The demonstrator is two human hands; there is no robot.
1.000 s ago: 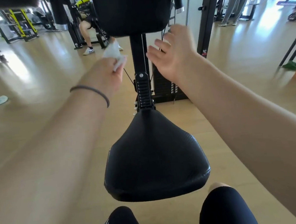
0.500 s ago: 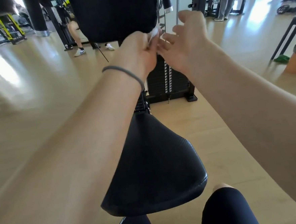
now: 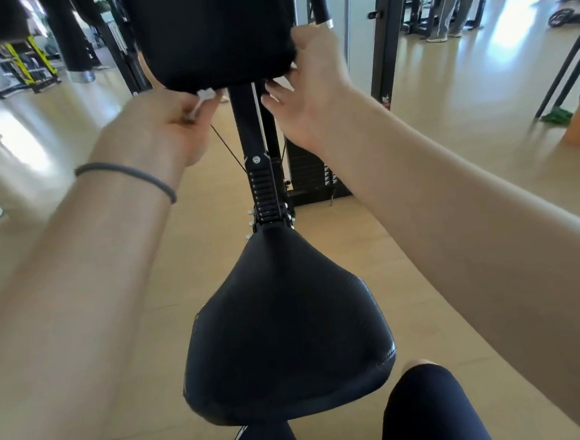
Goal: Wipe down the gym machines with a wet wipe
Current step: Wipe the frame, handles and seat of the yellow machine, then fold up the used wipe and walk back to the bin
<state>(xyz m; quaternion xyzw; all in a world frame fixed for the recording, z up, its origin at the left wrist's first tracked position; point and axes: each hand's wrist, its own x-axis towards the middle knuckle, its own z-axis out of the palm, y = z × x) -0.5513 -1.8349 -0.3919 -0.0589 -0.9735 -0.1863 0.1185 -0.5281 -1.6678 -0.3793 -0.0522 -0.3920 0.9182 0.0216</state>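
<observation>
Both hands reach the black back pad above wooden floor.

A crumpled white wet wipe sits pinched in the left hand just under the black back pad, whose lower right corner the right hand touches, with the black seat below both hands.

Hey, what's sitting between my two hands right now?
In the head view, the machine's black upright post rises from the seat between the left hand, which pinches the wet wipe, and the right hand.
</observation>
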